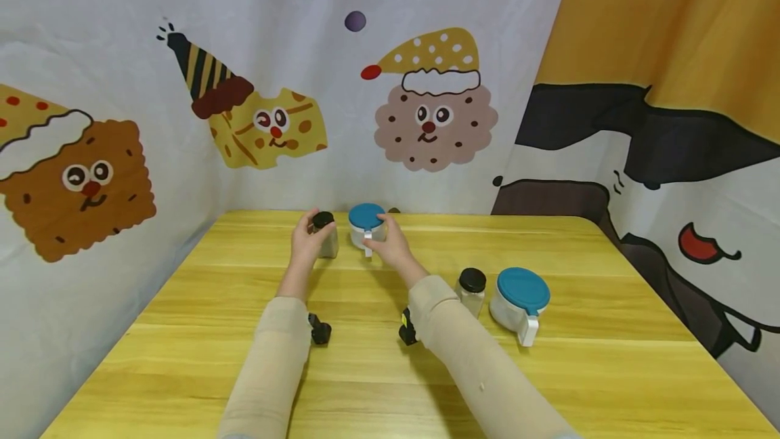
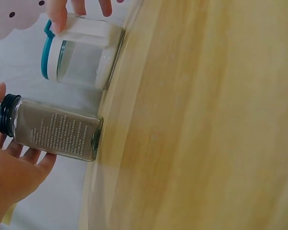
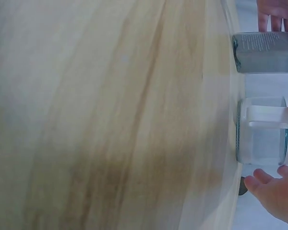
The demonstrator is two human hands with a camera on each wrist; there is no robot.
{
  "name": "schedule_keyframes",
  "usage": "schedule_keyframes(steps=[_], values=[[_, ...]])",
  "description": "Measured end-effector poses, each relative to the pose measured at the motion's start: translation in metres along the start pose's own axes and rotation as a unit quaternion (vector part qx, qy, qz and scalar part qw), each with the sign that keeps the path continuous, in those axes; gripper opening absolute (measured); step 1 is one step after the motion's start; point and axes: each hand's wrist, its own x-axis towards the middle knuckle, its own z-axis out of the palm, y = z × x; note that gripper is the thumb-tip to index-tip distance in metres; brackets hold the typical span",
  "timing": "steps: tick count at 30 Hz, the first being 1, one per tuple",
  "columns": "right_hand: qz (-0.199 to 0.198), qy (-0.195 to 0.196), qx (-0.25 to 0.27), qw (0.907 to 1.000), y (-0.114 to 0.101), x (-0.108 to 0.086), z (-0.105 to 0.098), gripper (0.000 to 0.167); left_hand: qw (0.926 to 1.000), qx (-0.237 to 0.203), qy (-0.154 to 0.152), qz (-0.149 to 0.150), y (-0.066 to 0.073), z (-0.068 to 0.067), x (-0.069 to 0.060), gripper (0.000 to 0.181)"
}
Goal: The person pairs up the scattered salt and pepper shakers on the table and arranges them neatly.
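Near the table's back edge my left hand (image 1: 307, 239) (image 2: 14, 167) curls round a square glass jar with a black lid (image 1: 328, 239) (image 2: 55, 127), thumb by the lid and fingers along its far side. Printed text shows on the jar. Just to its right, my right hand (image 1: 393, 242) (image 3: 278, 196) holds a clear container with a blue lid and white handle (image 1: 366, 217) (image 2: 79, 52) (image 3: 264, 136), thumb at the handle near the lid, other fingers round the opposite side. Both containers stand upright, a small gap apart.
Nearer and to the right on the wooden table (image 1: 365, 371) stand a second black-lidded jar (image 1: 472, 282), partly behind my right sleeve, and a second blue-lidded container (image 1: 523, 288), handle toward me. A curtain with cartoon figures (image 1: 353, 87) hangs behind the table.
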Motion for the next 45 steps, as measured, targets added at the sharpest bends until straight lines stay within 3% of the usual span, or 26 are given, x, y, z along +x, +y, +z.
schedule_keyframes(steps=[14,40,45], values=[[0.001,0.024,-0.004,0.9997,-0.003,-0.004,0.002,0.069,1.0,-0.007,-0.003,-0.005,-0.002,-0.001,0.0,0.063],[0.004,0.031,0.0,0.9995,0.002,-0.012,-0.004,0.063,0.9999,-0.009,-0.001,-0.007,-0.003,-0.002,0.001,0.062],[0.003,0.045,0.004,0.999,0.003,-0.013,-0.001,0.068,1.0,-0.007,0.0,-0.004,-0.003,-0.002,0.0,0.062]])
